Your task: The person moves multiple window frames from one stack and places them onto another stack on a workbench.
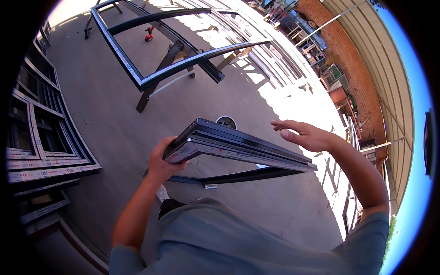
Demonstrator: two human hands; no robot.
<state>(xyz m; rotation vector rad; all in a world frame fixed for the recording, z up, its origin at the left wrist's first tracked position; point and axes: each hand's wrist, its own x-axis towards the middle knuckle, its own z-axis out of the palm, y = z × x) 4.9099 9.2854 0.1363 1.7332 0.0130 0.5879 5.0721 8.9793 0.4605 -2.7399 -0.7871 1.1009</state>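
Observation:
A dark window frame with printed protective film along its face stands tilted in front of my body, its lower bar near the floor. My left hand is wrapped round the frame's left upper corner, with the thumb over the filmed face. Above the frame's right part, my right hand hovers in the air, apart from it. Its fingers are stretched out and nothing is in them. The frame's far right end passes below that hand. Part of the frame's lower side is hidden behind its upper bar.
A large dark frame lies across trestles ahead, with a red cordless drill beyond its near bars. Filmed window frames stand stacked at the left. A round container sits on the floor behind my frame. A brick wall runs along the right.

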